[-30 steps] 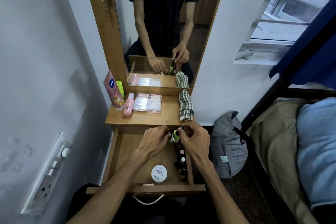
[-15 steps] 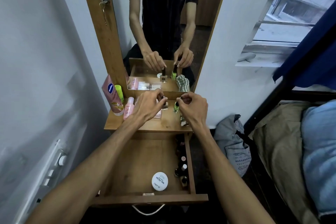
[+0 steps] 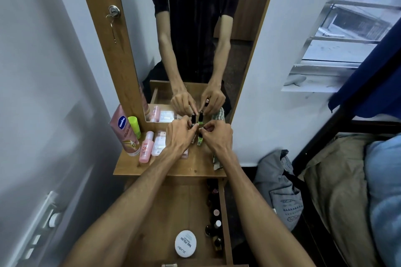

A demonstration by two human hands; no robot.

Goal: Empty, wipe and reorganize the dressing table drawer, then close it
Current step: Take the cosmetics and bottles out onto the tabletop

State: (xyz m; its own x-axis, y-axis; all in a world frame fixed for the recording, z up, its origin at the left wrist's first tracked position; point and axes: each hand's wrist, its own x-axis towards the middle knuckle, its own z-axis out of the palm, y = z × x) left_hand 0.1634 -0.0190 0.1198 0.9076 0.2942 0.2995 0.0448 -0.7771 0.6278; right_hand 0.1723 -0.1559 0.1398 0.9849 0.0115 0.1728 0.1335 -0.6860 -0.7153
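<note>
Left hand over wooden tabletop, fingertips pinching black cap of small dark nail-polish bottle, mostly hidden. Right hand just beside, fingertips pinching cap of small lime-green nail-polish bottle, base at tabletop. Likely light, rigid, smooth glass; breakable, tippy. Best hold: ribbed cap or body sides. Open wooden drawer below holds white round nail-polish-remover tub, row of bottles along right wall.

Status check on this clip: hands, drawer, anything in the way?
Left hand shut on dark bottle, right hand on green nail polish bottle, both over tabletop. Open wooden drawer holds white round tub and small bottles. No obstruction.
</note>
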